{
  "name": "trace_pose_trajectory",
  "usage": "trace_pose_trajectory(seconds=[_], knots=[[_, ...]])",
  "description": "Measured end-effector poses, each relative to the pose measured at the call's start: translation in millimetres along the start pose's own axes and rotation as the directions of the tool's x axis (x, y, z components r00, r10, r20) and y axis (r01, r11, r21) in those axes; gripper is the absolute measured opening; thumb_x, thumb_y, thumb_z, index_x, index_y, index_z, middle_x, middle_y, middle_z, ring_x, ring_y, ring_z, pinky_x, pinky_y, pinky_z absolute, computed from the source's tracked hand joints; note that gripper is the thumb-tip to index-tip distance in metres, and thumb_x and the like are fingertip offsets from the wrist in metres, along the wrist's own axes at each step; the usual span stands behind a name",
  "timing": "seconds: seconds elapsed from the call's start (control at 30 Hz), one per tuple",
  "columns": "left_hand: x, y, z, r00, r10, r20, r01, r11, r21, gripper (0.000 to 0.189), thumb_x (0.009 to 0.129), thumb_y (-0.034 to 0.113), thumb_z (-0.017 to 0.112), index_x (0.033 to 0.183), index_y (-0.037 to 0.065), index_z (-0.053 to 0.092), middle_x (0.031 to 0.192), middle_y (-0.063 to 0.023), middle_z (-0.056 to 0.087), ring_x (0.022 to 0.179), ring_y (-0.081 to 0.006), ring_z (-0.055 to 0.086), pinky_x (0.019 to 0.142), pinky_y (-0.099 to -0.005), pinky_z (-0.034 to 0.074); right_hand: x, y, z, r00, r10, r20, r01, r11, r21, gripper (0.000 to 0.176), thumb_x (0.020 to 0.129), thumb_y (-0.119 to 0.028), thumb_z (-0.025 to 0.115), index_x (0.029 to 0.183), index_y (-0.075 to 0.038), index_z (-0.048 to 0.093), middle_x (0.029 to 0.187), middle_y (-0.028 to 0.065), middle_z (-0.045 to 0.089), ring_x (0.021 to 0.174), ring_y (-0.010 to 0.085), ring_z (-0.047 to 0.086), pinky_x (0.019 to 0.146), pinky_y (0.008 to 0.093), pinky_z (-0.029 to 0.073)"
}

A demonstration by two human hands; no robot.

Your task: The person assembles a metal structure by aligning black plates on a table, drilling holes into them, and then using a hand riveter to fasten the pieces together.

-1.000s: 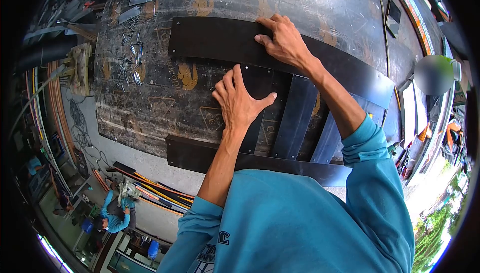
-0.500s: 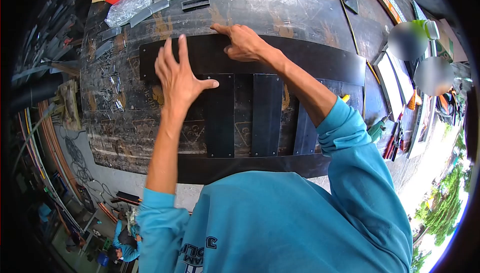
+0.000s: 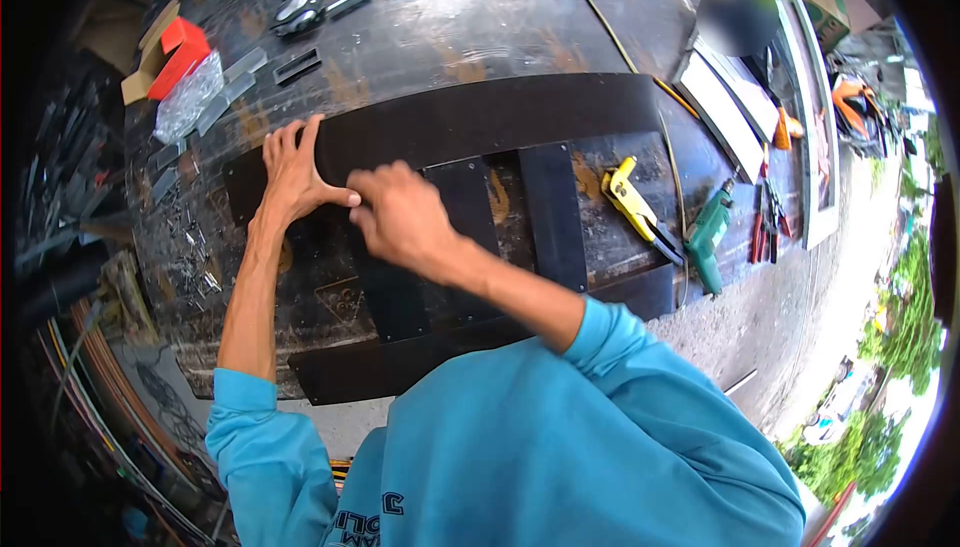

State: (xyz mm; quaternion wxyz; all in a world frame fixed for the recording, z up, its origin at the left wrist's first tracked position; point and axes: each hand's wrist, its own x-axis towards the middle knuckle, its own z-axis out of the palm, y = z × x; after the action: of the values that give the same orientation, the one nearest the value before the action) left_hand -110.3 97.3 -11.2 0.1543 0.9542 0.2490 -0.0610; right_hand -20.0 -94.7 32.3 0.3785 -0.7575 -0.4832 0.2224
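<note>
A dark frame lies flat on the worktable: a long upper panel (image 3: pixel 480 115), a lower panel (image 3: pixel 370 365) and upright slats (image 3: pixel 555 217) between them. My left hand (image 3: pixel 292 175) rests at the left part of the upper panel, fingers spread over it and thumb stretched right. Just right of that thumb, my right hand (image 3: pixel 405 217) is over the top of the left slat, curled and smeared by motion; anything between its fingers cannot be made out. Small rivets or screws show at the slat ends.
Right of the slats lie a yellow-handled tool (image 3: pixel 635 202), a green drill (image 3: pixel 710 232) and red-handled pliers (image 3: pixel 768 217). At the upper left are a red box (image 3: pixel 180 55), plastic wrap (image 3: pixel 190 97) and metal pieces. Loose rivets (image 3: pixel 200 257) lie scattered at left.
The view has shifted, showing the yellow tool and drill more fully. My right hand has moved from pointing above the upper panel down beside my left thumb and has curled.
</note>
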Motion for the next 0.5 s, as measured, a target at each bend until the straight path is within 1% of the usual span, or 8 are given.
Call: trace_pose_trajectory(seconds=[0.07, 0.13, 0.2, 0.27, 0.33, 0.4, 0.47, 0.5], knots=[[4, -1, -2, 1.0, 0.02, -0.007, -0.019, 1.0, 0.002, 0.135, 0.034, 0.059, 0.088, 0.145, 0.007, 0.03, 0.138, -0.0254, 0.035, 0.132, -0.045, 0.025, 0.112, -0.0542, 0.016, -44, -3, 28, 0.997, 0.071, -0.038, -0.068, 0.994, 0.082, 0.03, 0.078, -0.011, 0.068, 0.106, -0.004, 0.06, 0.094, 0.0143, 0.057, 0.092, 0.0326, 0.054, 0.079, 0.0435, 0.049], [-1, 5, -7, 0.999, -0.017, 0.033, 0.017, 1.0, 0.014, 0.135, 0.034, 0.059, 0.088, 0.145, 0.007, 0.03, 0.139, -0.0256, 0.034, 0.132, -0.0454, 0.025, 0.112, -0.0534, 0.016, -80, 0, 46, 0.996, 0.089, 0.025, -0.091, 0.99, 0.111, 0.031, 0.078, -0.008, 0.068, 0.108, -0.005, 0.061, 0.098, 0.0129, 0.057, 0.095, 0.0324, 0.054, 0.08, 0.0418, 0.049], [-1, 11, -12, 0.999, -0.044, 0.027, 0.043, 0.998, 0.05, 0.135, 0.035, 0.059, 0.088, 0.145, 0.007, 0.03, 0.141, -0.0258, 0.034, 0.133, -0.0453, 0.025, 0.112, -0.0533, 0.016, -99, 3, 42, 1.0, 0.023, -0.006, -0.022, 0.995, 0.097, 0.033, 0.078, -0.005, 0.065, 0.11, -0.003, 0.059, 0.097, 0.0136, 0.055, 0.095, 0.0324, 0.053, 0.081, 0.0419, 0.048], [-7, 9, -11, 1.0, -0.023, 0.001, 0.023, 0.998, 0.065, 0.134, 0.036, 0.059, 0.087, 0.145, 0.006, 0.031, 0.141, -0.0258, 0.035, 0.132, -0.0452, 0.026, 0.113, -0.0535, 0.016, -102, 11, 28, 0.995, 0.089, -0.054, -0.081, 0.988, 0.13, 0.032, 0.079, -0.004, 0.064, 0.11, -0.003, 0.059, 0.095, 0.014, 0.056, 0.093, 0.0326, 0.054, 0.081, 0.0416, 0.048], [-8, 7, -9, 0.999, -0.036, 0.009, 0.036, 0.998, 0.044, 0.133, 0.038, 0.06, 0.086, 0.145, 0.006, 0.03, 0.141, -0.026, 0.035, 0.132, -0.0449, 0.027, 0.113, -0.0541, 0.016, -101, 29, 16, 0.994, 0.107, -0.02, -0.104, 0.985, 0.14, 0.034, 0.079, -0.004, 0.065, 0.112, -0.002, 0.058, 0.094, 0.0146, 0.058, 0.093, 0.0332, 0.055, 0.081, 0.0413, 0.048], [-9, 5, -6, 1.0, -0.013, -0.013, 0.014, 0.999, 0.042, 0.132, 0.039, 0.061, 0.085, 0.145, 0.006, 0.03, 0.14, -0.0258, 0.036, 0.133, -0.0438, 0.027, 0.113, -0.0543, 0.015, -88, 38, 2, 0.996, 0.003, -0.093, 0.004, 0.997, 0.08, 0.036, 0.078, -0.003, 0.066, 0.113, -0.002, 0.058, 0.094, 0.0148, 0.06, 0.094, 0.0337, 0.055, 0.081, 0.0407, 0.048], [-11, 7, -7, 1.0, -0.012, -0.028, 0.013, 0.999, 0.034, 0.131, 0.04, 0.061, 0.085, 0.145, 0.006, 0.031, 0.14, -0.0255, 0.036, 0.133, -0.0431, 0.027, 0.114, -0.0546, 0.014, -49, 40, -15, 0.986, -0.082, -0.145, 0.081, 0.997, -0.016, 0.042, 0.076, -0.004, 0.068, 0.116, -0.002, 0.058, 0.102, 0.0158, 0.06, 0.102, 0.0351, 0.055, 0.088, 0.0414, 0.045], [-11, 7, -7, 1.0, -0.006, -0.025, 0.006, 1.0, 0.014, 0.13, 0.041, 0.06, 0.085, 0.145, 0.006, 0.03, 0.14, -0.0253, 0.036, 0.133, -0.0432, 0.027, 0.115, -0.0545, 0.013, -25, 43, -21, 0.979, -0.148, -0.14, 0.133, 0.985, -0.111, 0.048, 0.075, -0.01, 0.071, 0.12, -0.002, 0.056, 0.108, 0.0167, 0.06, 0.108, 0.0358, 0.053, 0.093, 0.0428, 0.042]])
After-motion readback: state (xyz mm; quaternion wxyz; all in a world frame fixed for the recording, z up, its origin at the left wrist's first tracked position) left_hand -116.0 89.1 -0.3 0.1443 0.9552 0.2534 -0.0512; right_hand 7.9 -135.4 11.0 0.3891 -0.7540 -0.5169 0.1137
